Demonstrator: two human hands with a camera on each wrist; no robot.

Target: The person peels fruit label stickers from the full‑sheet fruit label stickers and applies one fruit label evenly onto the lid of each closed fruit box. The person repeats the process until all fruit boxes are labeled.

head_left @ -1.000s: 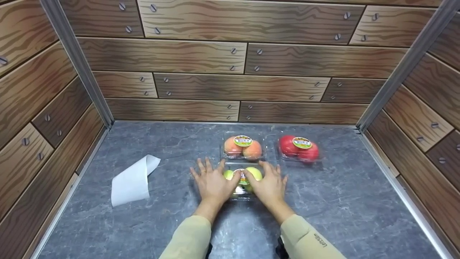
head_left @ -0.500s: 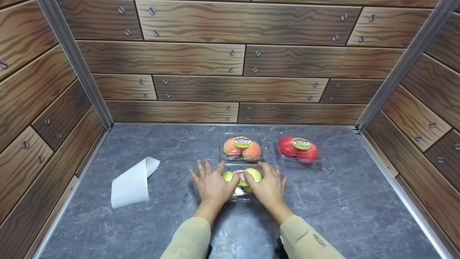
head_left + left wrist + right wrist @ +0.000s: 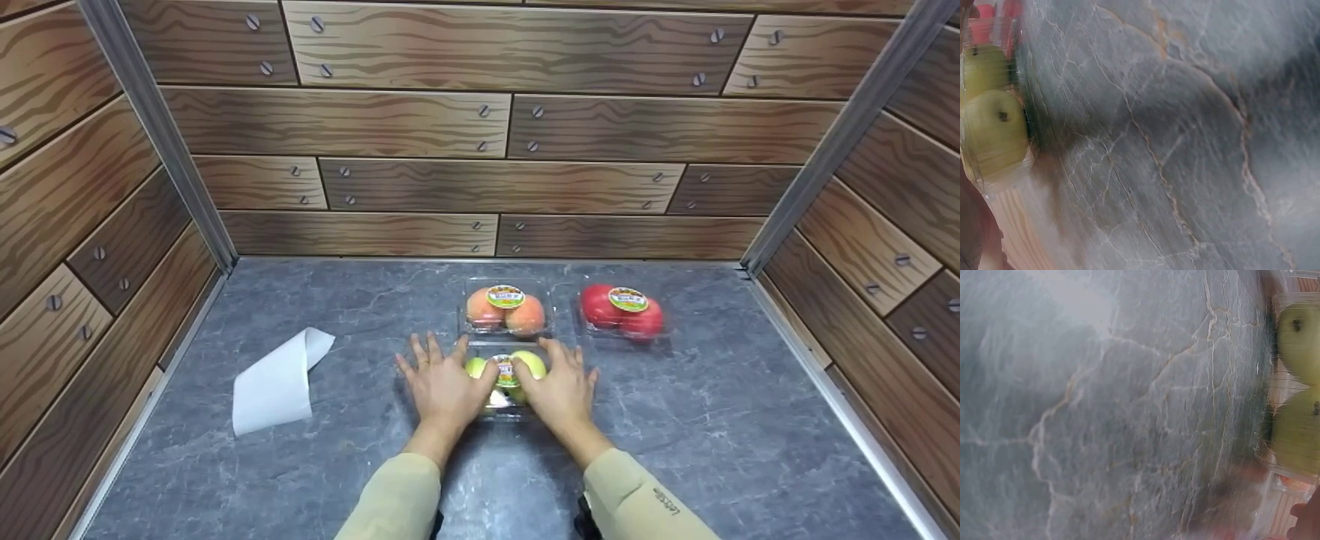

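Observation:
A clear plastic box [image 3: 504, 412] of green apples [image 3: 530, 365] sits near the table's middle, also at the edges of both wrist views. My left hand [image 3: 447, 386] lies along its left side, fingers spread forward. On the right side lies my right hand [image 3: 562, 385], fingers also extended. Both thumbs rest on the oval label [image 3: 506, 370] on the lid, tips close together. The palms and parts of the box's sides are hidden beneath the hands.
Just behind stands a clear box of peaches [image 3: 526, 315]. Farther right is a clear box of red fruits [image 3: 643, 319]. A curled white paper sheet [image 3: 274, 386] lies on the left of the grey marbled table [image 3: 337, 480]. Wood-patterned walls [image 3: 420, 184] enclose the back and sides.
The head view has shifted slightly. Hands and boxes keep the same positions relative to each other.

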